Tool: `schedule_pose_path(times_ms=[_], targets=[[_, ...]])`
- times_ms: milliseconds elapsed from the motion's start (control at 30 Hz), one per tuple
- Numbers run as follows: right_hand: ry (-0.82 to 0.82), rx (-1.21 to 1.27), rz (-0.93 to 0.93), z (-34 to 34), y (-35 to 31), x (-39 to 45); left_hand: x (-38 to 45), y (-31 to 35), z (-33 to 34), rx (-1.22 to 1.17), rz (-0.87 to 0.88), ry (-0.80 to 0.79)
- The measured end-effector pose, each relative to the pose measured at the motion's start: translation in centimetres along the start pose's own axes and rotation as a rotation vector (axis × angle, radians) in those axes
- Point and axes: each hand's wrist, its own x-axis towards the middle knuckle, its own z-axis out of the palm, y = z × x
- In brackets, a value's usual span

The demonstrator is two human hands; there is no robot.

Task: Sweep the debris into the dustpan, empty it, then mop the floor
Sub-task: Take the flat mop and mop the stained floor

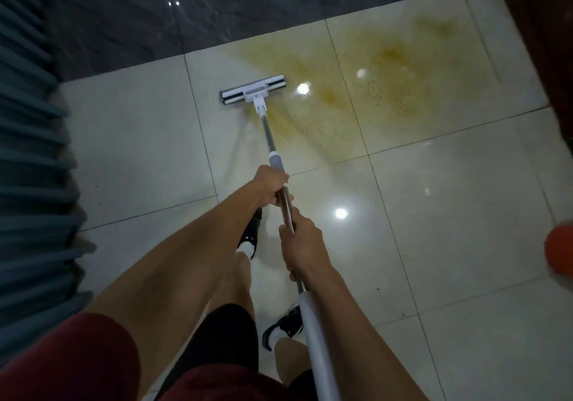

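The floor is pale glossy tile, meeting a dark marbled strip at the top. A yellow-brown stain spreads wet across the upper tiles. At the left edge hangs a ribbed blue-grey curtain. The mop runs from the lower middle up to its flat white head, which lies on the floor at the stain's left edge. The left hand is clamped around the metal pole higher up, just below a grey collar; the right hand grips the pole nearer the body. Black sandals show beneath the arms.
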Motion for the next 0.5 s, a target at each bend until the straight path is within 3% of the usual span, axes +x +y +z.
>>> schedule_pose_path(times_ms=[500], targets=[[0.054, 0.118, -0.010, -3.1, -22.5, 20.7, 14.1, 25.3, -11.0, 0.068, 0.101, -0.001]])
